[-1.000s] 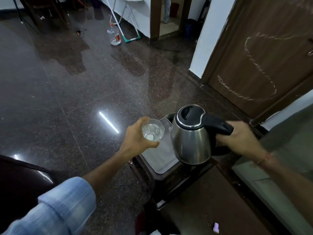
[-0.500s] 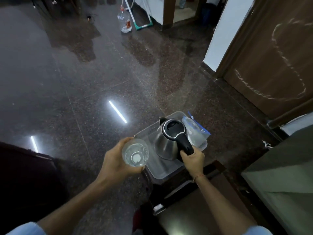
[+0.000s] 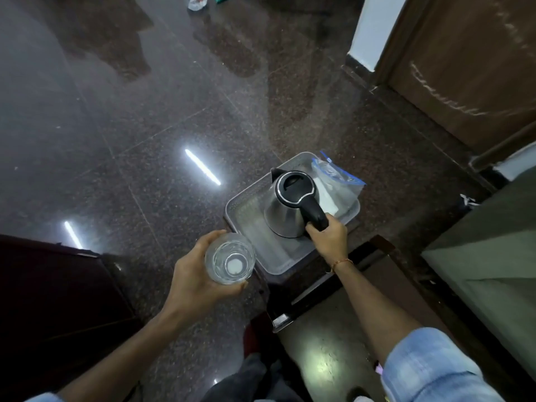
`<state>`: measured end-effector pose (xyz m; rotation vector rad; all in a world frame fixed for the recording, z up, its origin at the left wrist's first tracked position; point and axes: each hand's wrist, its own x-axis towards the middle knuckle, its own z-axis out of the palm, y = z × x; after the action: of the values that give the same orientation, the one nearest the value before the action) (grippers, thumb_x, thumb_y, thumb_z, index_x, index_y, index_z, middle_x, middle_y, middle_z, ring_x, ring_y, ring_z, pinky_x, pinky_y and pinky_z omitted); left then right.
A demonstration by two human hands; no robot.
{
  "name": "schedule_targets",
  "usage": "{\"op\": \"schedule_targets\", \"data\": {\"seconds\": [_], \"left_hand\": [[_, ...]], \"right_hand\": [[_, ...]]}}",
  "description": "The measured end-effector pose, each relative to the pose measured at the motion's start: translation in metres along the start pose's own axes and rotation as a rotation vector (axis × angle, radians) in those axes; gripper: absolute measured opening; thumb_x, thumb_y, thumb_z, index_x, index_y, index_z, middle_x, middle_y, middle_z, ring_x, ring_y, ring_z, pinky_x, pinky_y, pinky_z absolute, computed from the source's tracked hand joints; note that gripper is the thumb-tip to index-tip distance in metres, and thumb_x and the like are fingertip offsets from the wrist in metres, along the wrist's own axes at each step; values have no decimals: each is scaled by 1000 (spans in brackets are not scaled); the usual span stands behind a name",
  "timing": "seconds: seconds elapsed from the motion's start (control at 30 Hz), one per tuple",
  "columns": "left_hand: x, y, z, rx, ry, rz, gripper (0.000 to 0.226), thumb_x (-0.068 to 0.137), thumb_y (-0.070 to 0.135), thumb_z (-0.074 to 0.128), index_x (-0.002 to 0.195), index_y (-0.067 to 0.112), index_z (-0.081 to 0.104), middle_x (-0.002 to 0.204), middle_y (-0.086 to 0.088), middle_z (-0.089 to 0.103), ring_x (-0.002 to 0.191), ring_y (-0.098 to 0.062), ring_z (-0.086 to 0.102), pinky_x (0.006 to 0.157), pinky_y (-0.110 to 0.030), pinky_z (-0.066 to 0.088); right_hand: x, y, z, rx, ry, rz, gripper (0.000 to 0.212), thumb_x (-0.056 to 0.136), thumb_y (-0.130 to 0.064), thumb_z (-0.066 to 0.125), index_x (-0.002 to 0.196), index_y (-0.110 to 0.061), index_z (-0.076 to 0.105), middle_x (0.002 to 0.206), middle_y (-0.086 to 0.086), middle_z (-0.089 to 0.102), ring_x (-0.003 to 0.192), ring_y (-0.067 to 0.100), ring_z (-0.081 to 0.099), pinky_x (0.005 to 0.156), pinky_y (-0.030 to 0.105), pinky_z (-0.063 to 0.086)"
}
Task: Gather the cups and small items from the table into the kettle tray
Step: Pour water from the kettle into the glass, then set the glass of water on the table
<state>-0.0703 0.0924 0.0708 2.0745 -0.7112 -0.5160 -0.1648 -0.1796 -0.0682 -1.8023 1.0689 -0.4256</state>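
A steel kettle (image 3: 285,211) with a black lid stands in the grey kettle tray (image 3: 246,208), which rests on a small dark stool. My right hand (image 3: 329,237) grips the kettle's black handle at its near side. My left hand (image 3: 194,281) holds a clear glass cup (image 3: 230,262) upright, just left of the tray's near corner and above the floor. A clear zip bag (image 3: 338,184) with white paper lies in the tray's far right part, behind the kettle.
A dark low table (image 3: 333,352) runs from the stool toward me. A dark chair (image 3: 58,291) stands at the left, a grey upholstered seat (image 3: 487,256) at the right. A brown door (image 3: 470,62) is at the far right, and polished dark floor lies beyond.
The kettle has come down from the air and now rests in the tray, my right hand still on its handle. The glass in my left hand stays beside the tray. The view tilted down.
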Motion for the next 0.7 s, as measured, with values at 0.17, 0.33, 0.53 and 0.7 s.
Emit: {"op": "schedule_targets", "data": {"seconds": [0.17, 0.33, 0.53, 0.7], "left_hand": [[3, 12, 8, -15, -65, 42, 88, 48, 26, 94, 124, 38, 52, 108, 27, 66, 98, 7, 64, 79, -5, 48], [6, 33, 38, -24, -203, 113, 87, 45, 30, 95, 120, 43, 52, 103, 29, 67, 95, 10, 64, 80, -8, 50], [-5, 74, 98, -9, -431, 260, 85, 41, 35, 88, 117, 41, 50, 105, 40, 60, 97, 16, 58, 78, 1, 40], [-38, 114, 164, 6, -572, 383, 80, 42, 31, 87, 108, 55, 48, 103, 47, 56, 93, 25, 53, 75, 6, 34]], "right_hand": [[-25, -9, -34, 23, -30, 64, 50, 64, -41, 83, 105, -25, 60, 98, -10, 65, 87, -9, 59, 69, -1, 39], [-95, -1, -101, 34, 84, 107, 58, 64, -55, 77, 115, -36, 55, 113, -15, 62, 105, -2, 56, 83, 10, 40], [-184, 25, -203, 51, 398, 198, 48, 71, -32, 81, 114, -27, 59, 112, -9, 65, 105, 4, 60, 85, 10, 39], [-262, 56, -287, 75, 643, 267, 44, 75, -22, 80, 114, -19, 60, 114, -3, 65, 104, 9, 59, 87, 14, 39]]}}
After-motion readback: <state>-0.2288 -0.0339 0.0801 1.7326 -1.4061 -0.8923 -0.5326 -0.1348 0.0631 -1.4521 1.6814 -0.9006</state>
